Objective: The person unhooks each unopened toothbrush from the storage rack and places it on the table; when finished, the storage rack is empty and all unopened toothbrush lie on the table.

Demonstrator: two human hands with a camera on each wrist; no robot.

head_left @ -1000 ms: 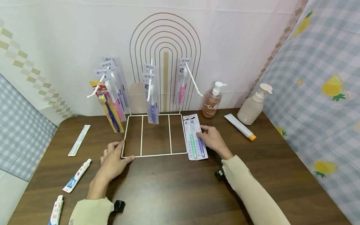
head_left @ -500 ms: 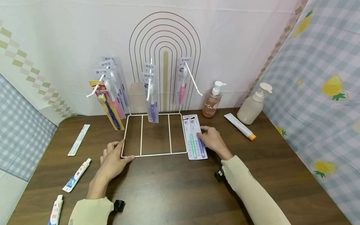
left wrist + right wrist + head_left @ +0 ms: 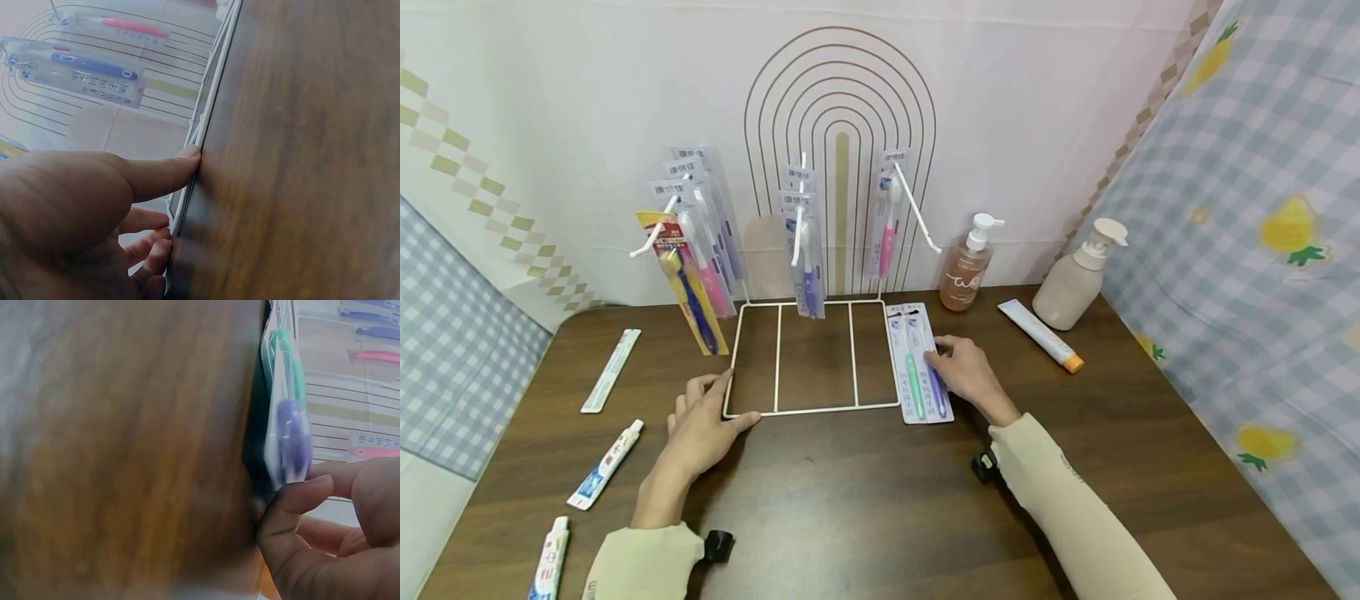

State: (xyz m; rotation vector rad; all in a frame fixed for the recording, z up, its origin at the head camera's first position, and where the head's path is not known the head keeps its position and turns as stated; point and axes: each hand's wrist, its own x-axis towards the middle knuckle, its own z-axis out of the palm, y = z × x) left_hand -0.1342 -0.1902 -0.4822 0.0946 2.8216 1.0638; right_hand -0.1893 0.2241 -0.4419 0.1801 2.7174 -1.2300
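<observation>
2 packaged toothbrushes (image 3: 917,367), on table (image 3: 850,500), 9 o'clock from right hand (image 3: 966,371), which pinches their 3 o'clock edge, white wire rack (image 3: 853,358), 2 o'clock from left hand (image 3: 697,429), corner gripped

Head cam bright, tbl (image 3: 850,525) glare, R-wrist blurry

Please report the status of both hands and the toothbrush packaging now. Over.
Left hand holding white wire rack, near left corner. Right hand gripping toothbrush packaging by its right edge. Packaging beside rack's right side, no object lying on top.
</observation>
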